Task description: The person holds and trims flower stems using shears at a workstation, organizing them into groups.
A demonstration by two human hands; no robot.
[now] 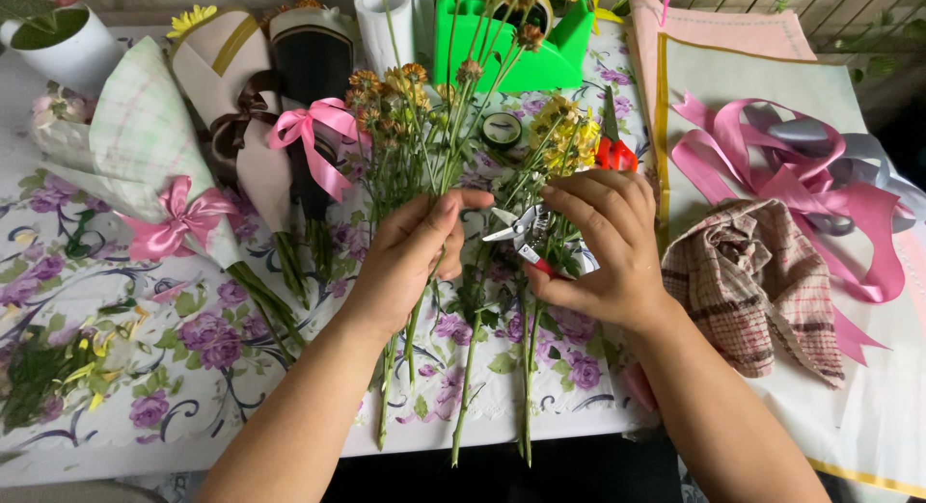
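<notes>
Nearest us, our left hand [410,257] has its grip closed around loose flower stems [468,368] lying on the counter [193,368]. Our right hand [603,247] grips small pruning shears [521,235], blades parted beside the stems. Beyond: wrapped bouquets [164,165], green holder [511,40].

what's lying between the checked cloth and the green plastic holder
In the head view, red-handled scissors lie between the checked cloth and the green holder, beside yellow flowers.
</notes>
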